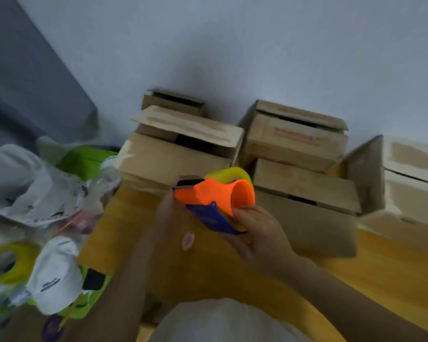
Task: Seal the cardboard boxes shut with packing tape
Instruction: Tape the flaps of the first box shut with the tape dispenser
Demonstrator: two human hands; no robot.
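An orange and blue tape dispenser (213, 197) with a yellowish roll of tape sits in the middle of the view, held up above the wooden floor. My right hand (260, 233) grips its round end from below, fingers curled round the roll. My left hand (168, 208) is at the dispenser's cutter end, blurred, with its fingers at the tape's loose end. Behind stand several cardboard boxes with loose flaps: one on the left (173, 154), a stacked pair in the middle (297, 144), a lower one (307, 206) and one on the right (413, 183).
A spare yellow tape roll (8, 262) lies at the left edge beside a white cap (57, 275), green bags (84, 161) and crumpled white plastic (22, 183). The wall rises behind the boxes. Wooden floor (381, 275) shows at the right.
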